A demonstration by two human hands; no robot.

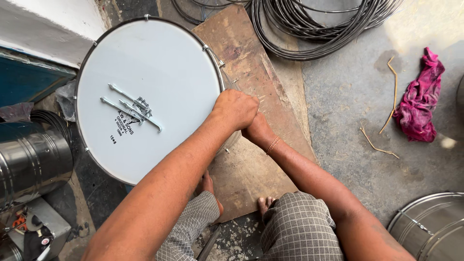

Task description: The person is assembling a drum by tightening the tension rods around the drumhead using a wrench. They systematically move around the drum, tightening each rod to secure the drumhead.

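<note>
Drum [145, 92]: round, white head, metal rim hoop, lying head-up with its right edge on a worn wooden board [251, 159] that sits on the concrete floor [348, 96]. Several loose metal tension rods [130, 107] lie on the drum head near its centre, beside a dark printed mark.

Left hand [236, 108]: clenched in a fist at the drum's right rim, touching the hoop; whatever it grips is hidden inside the fist. Right hand [256, 129]: tucked just under the left fist against the drum's side, fingers out of sight, so its grip cannot be told. A beaded bracelet [273, 145] is on the right wrist.

Surroundings: steel drum shells at left [29, 159] and lower right [430, 224]. Coiled dark hoops [319, 29] at top. Crumpled pink cloth [419, 104] well apart at right, thin sticks [392, 96] near it.
</note>
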